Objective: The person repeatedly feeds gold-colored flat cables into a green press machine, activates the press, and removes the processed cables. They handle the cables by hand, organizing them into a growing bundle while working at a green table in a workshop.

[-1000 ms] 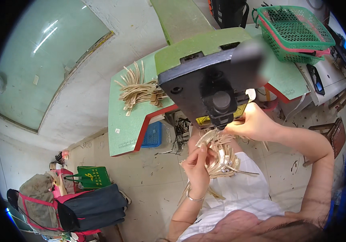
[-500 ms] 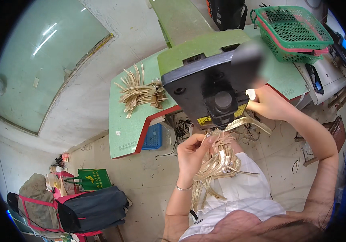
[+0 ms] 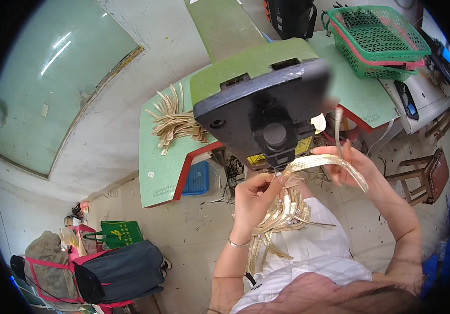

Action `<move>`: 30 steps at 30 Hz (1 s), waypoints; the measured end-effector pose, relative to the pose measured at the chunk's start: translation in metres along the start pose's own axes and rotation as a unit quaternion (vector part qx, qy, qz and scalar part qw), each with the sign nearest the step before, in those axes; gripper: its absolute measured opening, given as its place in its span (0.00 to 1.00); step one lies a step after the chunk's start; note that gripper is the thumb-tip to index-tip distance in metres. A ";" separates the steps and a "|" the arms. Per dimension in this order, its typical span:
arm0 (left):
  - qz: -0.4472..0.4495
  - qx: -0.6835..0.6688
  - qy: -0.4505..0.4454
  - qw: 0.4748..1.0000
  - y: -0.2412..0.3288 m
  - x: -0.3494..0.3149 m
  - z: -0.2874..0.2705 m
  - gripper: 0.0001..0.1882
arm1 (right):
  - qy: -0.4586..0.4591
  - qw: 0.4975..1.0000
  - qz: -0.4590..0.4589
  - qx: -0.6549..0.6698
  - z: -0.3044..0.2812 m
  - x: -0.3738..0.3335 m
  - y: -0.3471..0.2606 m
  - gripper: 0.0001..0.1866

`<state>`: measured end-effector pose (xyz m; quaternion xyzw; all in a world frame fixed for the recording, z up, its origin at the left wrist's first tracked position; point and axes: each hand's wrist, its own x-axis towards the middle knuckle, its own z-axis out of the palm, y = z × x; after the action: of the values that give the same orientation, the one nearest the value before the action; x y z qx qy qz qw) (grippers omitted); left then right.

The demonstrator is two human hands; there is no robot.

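Just under the black-and-green head of a machine (image 3: 256, 112), my left hand (image 3: 256, 196) pinches the end of a shiny gold strap (image 3: 316, 161). From there the strap arches right and droops past my right fingers. My right hand (image 3: 355, 165) is raised to the right of the machine, with a narrow, paler strap (image 3: 338, 131) standing up from between its fingers. Its hold on that strap is partly hidden. A bundle of gold straps (image 3: 282, 212) lies on my lap over white clothing, below my left hand. The machine head hides the working point from above.
Beige straps (image 3: 175, 123) are piled on the green table (image 3: 154, 178), left of the machine. Stacked baskets (image 3: 374, 42) and a phone (image 3: 406, 99) sit at the right. A wooden stool (image 3: 424, 175) stands on the floor at right; bags (image 3: 115, 272) lie at lower left.
My right hand has come down and back from beside the machine head, and a narrow strap now shows in it. My left hand keeps its pinch near the machine.
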<state>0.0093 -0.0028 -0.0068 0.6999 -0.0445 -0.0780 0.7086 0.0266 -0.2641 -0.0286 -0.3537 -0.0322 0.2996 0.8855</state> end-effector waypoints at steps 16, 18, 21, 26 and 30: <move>0.006 -0.027 0.067 0.997 0.001 -0.009 0.000 0.08 | 0.073 0.951 -0.029 -0.298 0.042 0.009 -0.026 0.20; 0.001 -0.026 0.081 0.996 -0.001 -0.012 -0.002 0.08 | 0.114 0.914 -0.054 -0.386 0.044 0.011 -0.025 0.14; 0.006 -0.049 0.087 0.995 0.000 -0.017 -0.005 0.08 | 0.083 0.838 -0.133 -0.523 0.039 0.014 -0.024 0.12; 0.022 -0.085 0.158 0.983 -0.004 -0.032 -0.012 0.09 | 0.008 0.796 -0.169 -0.581 0.046 0.023 -0.020 0.10; 0.017 -0.106 0.208 0.972 -0.009 -0.046 -0.022 0.09 | -0.002 0.805 -0.147 -0.575 0.072 0.030 -0.015 0.09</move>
<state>-0.0331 0.0268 -0.0144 0.6212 0.0999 0.0770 0.7735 0.0395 -0.2123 0.0305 -0.7882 -0.2520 0.0935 0.5536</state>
